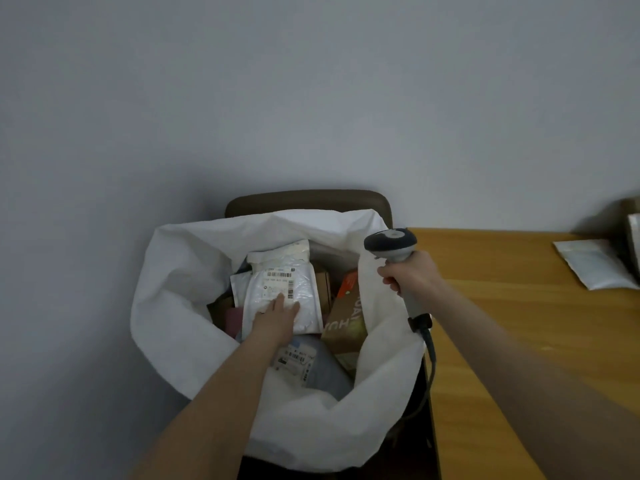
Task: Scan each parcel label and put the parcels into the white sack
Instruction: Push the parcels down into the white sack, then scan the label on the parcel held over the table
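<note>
Wall-side white sack (180, 271) holds parcels (277, 282) (left fingers (278, 303) flat atop); right fingers (389, 281) grip scanner (389, 242).

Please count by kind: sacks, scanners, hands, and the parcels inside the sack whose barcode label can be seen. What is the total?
Sacks: 1, the white sack
Scanners: 1, the scanner
Hands: 2, the left hand and the right hand
Parcels showing a barcode: 2, the white parcel and the grey parcel
Total: 6

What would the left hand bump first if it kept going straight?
The left hand rests flat on the white parcel; beyond it, probably the white sack, its far wall, though depth is unclear.
</note>
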